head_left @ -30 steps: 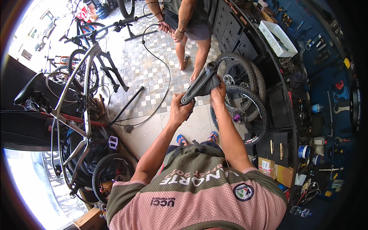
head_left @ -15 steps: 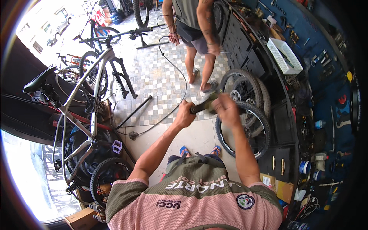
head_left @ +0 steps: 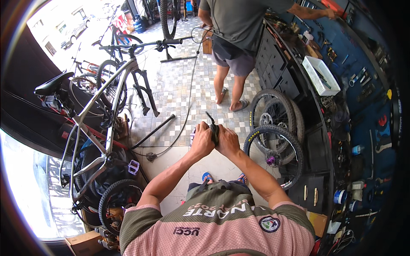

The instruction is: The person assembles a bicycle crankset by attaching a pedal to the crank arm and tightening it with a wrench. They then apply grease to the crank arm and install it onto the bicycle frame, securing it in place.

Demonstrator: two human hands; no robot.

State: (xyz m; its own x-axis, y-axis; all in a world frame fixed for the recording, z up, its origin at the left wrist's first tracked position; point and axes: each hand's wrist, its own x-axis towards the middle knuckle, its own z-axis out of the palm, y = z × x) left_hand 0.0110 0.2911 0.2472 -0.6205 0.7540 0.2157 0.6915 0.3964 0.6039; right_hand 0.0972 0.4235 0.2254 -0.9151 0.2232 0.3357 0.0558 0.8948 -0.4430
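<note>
In front of my chest, my left hand (head_left: 203,140) and my right hand (head_left: 228,140) meet with fingers closed around a dark bar-like part (head_left: 209,115). Its thin end pokes up between them, and a dark, cloth-like bundle (head_left: 215,133) is bunched around it. Most of the part is hidden by my fingers. Just left of my left hand shows a small purple-and-white piece (head_left: 193,135), which looks like a pedal; whether it joins the bar I cannot tell.
At left stands a grey bicycle frame (head_left: 102,89) without a front wheel. Loose wheels (head_left: 273,155) lean against black drawers (head_left: 277,64) at right, below a wall of tools (head_left: 371,94). Ahead, a co-worker (head_left: 235,34) stands by the bench. A black hose (head_left: 188,109) crosses the tiled floor.
My hands have come together around the dark part; before, my right hand was blurred at its far end, apart from my left. The co-worker has turned and now reaches toward the tool wall.
</note>
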